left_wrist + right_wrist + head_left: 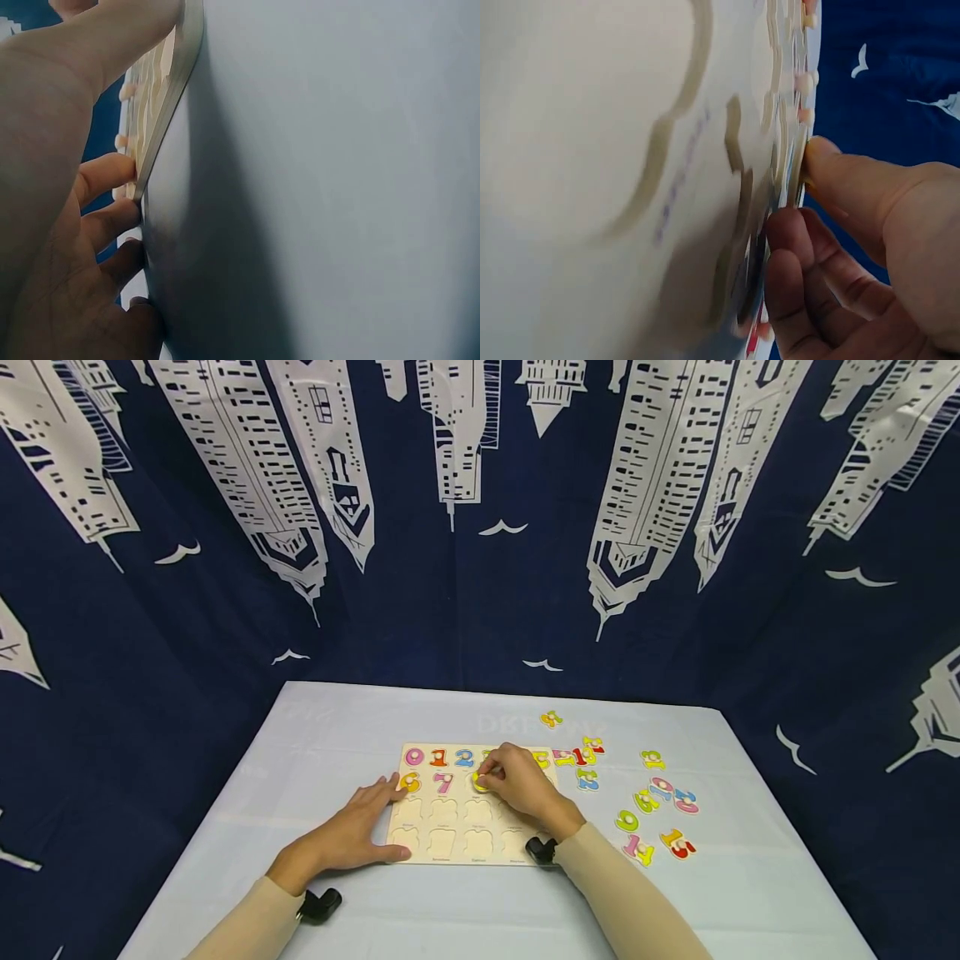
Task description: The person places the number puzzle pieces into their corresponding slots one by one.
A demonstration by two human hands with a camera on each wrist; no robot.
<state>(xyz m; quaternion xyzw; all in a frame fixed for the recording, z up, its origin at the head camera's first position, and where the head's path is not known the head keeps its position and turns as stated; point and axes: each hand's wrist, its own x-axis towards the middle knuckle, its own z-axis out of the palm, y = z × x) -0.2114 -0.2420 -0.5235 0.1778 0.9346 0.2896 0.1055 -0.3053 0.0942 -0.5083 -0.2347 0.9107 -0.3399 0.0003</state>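
A wooden number puzzle board (461, 793) lies on the white table. My right hand (525, 785) pinches a yellow puzzle piece (477, 783) over the second row, just right of the pink 7 (443, 783); the fingers hide most of its shape. In the right wrist view, thumb and fingertips meet close to the board's surface. My left hand (352, 827) rests along the board's left edge, fingers spread, the thumb on the lower left corner. A pink 0 (414, 757), a red 1 (438, 757), a blue 2 (465, 757) and an orange 6 (409, 782) sit in recesses.
Loose number pieces lie right of the board, among them a green 9 (627, 821), a red-and-yellow 15 (678, 843) and a pink-and-yellow piece (638, 850). An orange-and-green piece (551, 719) lies behind the board. Dark blue cloth (457, 610) with white building prints hangs behind the table.
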